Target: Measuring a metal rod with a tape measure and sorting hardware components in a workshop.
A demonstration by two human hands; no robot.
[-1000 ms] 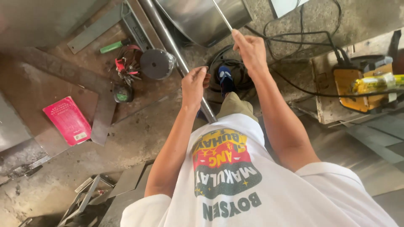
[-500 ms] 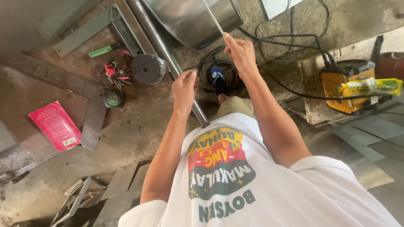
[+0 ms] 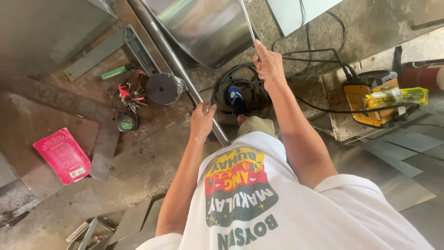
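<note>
My left hand [image 3: 202, 121] is closed around a long steel pipe [image 3: 166, 48] that runs diagonally from the top of the view down to my leg. My right hand [image 3: 268, 65] reaches higher and grips the thin edge of a shiny curved steel sheet [image 3: 203, 28] standing beside the pipe. The pipe's lower end is hidden behind my white printed shirt. My foot in a blue sandal [image 3: 236, 101] rests between the two arms.
A coil of black cables [image 3: 252, 92] lies around my foot. A yellow welding machine [image 3: 370, 99] sits on a board at right. On the left floor are a pink booklet [image 3: 62, 155], a tape measure [image 3: 126, 122], a round black disc [image 3: 163, 88], a steel square [image 3: 125, 44] and flat plates.
The view has drifted a little, so everything sits lower in the frame. Both hands keep the same holds on the pipe and the sheet edge.
</note>
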